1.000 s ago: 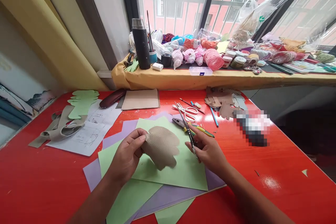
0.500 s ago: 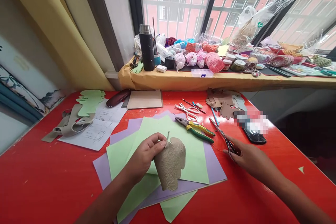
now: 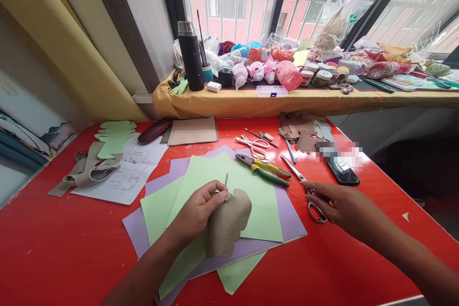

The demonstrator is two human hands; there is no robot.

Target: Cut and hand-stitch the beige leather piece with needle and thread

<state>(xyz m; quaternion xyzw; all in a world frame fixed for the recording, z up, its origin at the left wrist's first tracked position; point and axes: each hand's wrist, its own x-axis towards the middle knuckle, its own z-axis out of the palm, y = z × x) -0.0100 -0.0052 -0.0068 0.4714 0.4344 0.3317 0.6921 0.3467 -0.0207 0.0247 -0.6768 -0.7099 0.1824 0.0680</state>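
My left hand is closed, thumb and fingertips pinching a grey-beige piece of pebbled leather with a scalloped edge. A thin metal pin-like piece sticks up from the pinch; its lower end is hidden. Over the handles of the metal scissors, my right hand is open with its fingers stretched out. The scissors lie on the red table, blades pointing away to the left. Beneath the leather are green paper sheets and purple sheets.
Pliers with green and yellow handles lie on the paper. Behind them are white-handled scissors and a blue pen. A phone lies at right, near brown cut-outs. At left are a drawn sheet and leather strips.
My right hand has loosened from the scissors, whose handles now show on the table. My left hand still holds the leather, which has turned slightly. The whole view has shifted a little.
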